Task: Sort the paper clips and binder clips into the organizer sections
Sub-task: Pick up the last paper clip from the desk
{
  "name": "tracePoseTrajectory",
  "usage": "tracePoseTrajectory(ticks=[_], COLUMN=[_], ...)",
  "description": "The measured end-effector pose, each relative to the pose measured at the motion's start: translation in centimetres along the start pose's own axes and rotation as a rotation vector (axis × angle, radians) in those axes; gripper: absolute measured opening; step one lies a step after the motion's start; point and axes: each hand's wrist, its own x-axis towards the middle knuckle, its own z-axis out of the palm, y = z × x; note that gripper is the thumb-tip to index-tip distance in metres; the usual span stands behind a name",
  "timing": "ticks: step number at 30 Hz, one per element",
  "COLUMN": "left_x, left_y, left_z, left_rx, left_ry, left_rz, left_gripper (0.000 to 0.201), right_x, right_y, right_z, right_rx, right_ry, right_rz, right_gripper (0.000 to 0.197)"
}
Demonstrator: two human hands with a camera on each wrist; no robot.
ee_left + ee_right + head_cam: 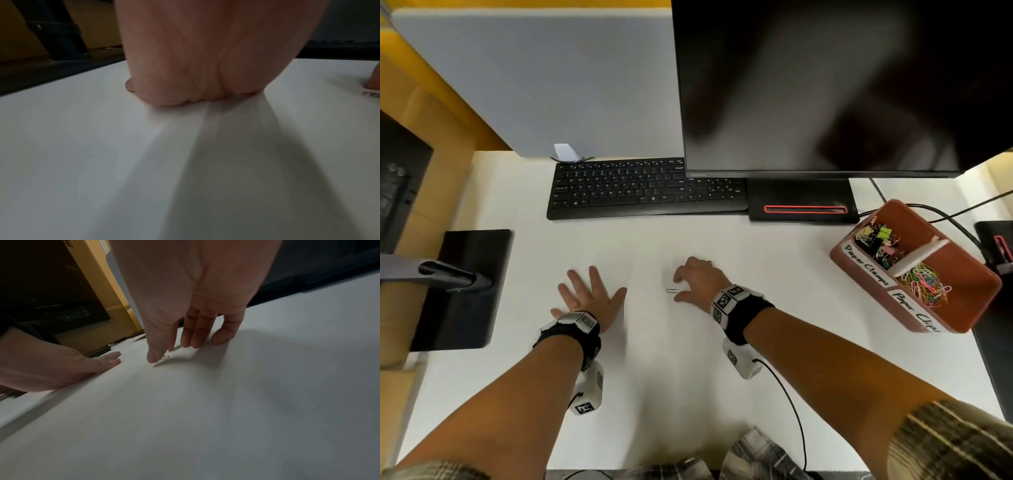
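A single silver paper clip [672, 291] [166, 357] lies on the white desk [688, 377]. My right hand [679, 287] [162, 352] arches over it with its fingertips down on the desk; the clip sits between thumb and index finger, and neither has hold of it. Left of that, my left hand [589, 294] [195, 65] lies flat with fingers spread, holding nothing. At the far right stands the brown organizer [962, 274]. Its far section, labelled "Paper Clamps", holds binder clips [878, 240]; its near section, labelled "Paper Clips", holds coloured paper clips [924, 282].
A black keyboard [647, 188] and a monitor [842, 85] on its stand [803, 202] line the back of the desk. A black monitor base [465, 287] sits at the left edge. Cables [945, 219] run behind the organizer.
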Motion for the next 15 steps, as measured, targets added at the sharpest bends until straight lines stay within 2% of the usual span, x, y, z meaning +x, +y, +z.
tracePoseTrajectory(ticks=[5,7,11,15], left_x=[0.2,0.3,0.2,0.0], left_y=[-0.1,-0.2,-0.1,-0.1], left_z=[0.1,0.1,0.1,0.0], left_rx=[-0.023,-0.027,-0.03,-0.017], left_ry=[-0.021,-0.022,-0.021,-0.021], left_rz=[0.0,-0.001,0.001,0.001], left_gripper=[0.078,0.079,0.078,0.078], right_x=[0.8,0.8,0.7,-0.3], right_y=[-0.4,-0.4,-0.6,-0.2], right_z=[1.0,1.0,0.1,-0.3], right_rx=[-0.02,-0.045,-0.169,-0.179], right_ry=[0.101,0.104,-0.011,-0.1], right_rz=[-0.048,-0.074,-0.072,-0.065], right_gripper=[0.018,0.017,0.019,0.02])
